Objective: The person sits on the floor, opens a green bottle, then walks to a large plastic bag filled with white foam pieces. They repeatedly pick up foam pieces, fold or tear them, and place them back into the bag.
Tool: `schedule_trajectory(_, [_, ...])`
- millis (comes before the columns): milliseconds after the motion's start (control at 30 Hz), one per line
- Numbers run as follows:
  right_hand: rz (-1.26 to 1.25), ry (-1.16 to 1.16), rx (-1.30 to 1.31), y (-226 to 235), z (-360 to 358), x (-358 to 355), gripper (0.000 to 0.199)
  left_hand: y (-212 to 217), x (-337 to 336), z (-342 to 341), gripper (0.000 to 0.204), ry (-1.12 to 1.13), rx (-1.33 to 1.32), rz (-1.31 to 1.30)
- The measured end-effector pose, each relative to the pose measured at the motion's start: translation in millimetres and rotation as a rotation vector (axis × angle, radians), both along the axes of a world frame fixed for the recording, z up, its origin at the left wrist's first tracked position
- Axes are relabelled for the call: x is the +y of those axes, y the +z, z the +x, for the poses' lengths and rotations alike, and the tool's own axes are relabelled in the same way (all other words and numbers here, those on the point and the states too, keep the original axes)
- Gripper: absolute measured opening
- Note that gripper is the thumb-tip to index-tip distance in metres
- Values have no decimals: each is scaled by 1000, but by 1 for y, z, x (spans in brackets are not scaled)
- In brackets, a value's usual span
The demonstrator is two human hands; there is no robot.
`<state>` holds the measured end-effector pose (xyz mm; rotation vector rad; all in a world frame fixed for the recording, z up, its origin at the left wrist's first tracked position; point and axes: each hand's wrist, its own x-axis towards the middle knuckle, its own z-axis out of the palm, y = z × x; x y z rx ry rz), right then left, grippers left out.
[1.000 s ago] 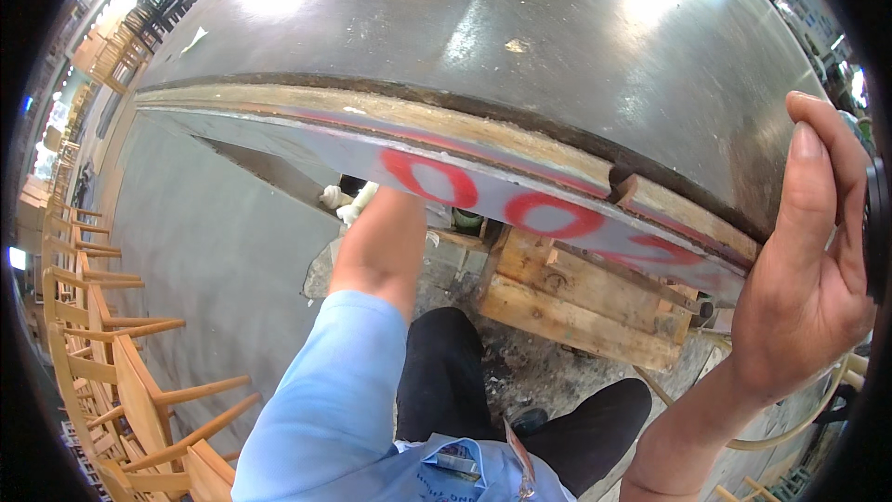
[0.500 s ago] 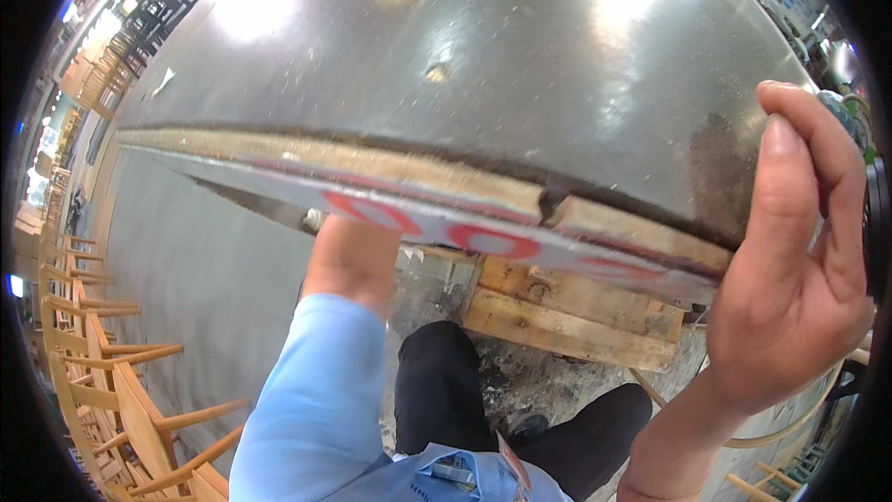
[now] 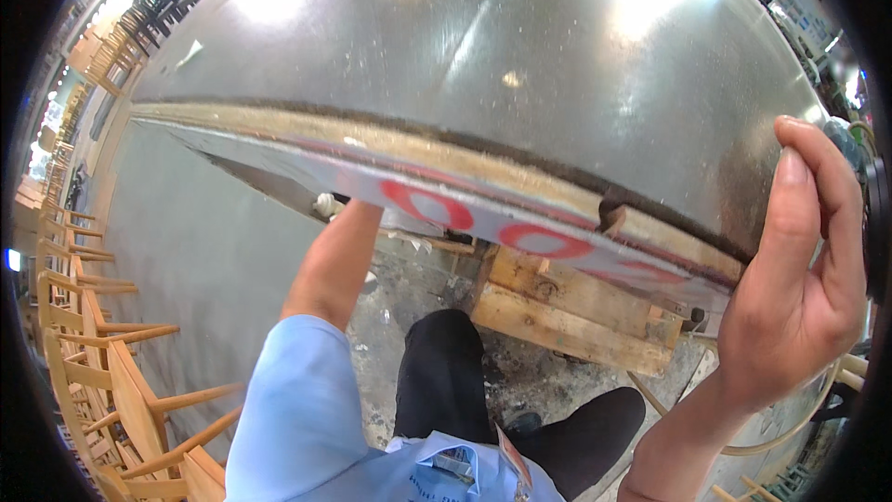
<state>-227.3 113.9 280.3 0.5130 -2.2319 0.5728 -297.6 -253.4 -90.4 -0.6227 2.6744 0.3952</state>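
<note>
Across the middle of the frame a large metal sheet [image 3: 483,65] was held, its long edge running upper left to lower right. The right hand [image 3: 799,297] was curled on the right end; the left hand's fingers were hidden beneath.

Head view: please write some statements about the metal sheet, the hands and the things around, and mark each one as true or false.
1. The right hand grips the right edge of the grey metal sheet. True.
2. The left hand lies flat on top of the sheet. False: the left forearm reaches under it, and the hand is hidden.
3. Red rings mark the sheet's near edge. True.
4. Metal stools stand at the left. False: wooden chairs stand there.
5. A wooden pallet lies below the sheet. True.
</note>
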Motion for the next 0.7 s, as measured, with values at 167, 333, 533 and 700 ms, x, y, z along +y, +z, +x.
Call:
schedule_trajectory(167, [-25,23,151,-15,-14,4,19,1,14,-11,66,5,19,-25])
schedule_trajectory(333, [5,-64,113,-9,-11,-1,23,5,31,-25,65,16,38,-53])
schedule_trajectory(533, [-93,26,64,-3,-10,-2,22,23,2,1,63,-101,76,-13])
schedule_trajectory(700, [-55,1,25,-8,-12,-6,27,58,21,32,72,121,169,120])
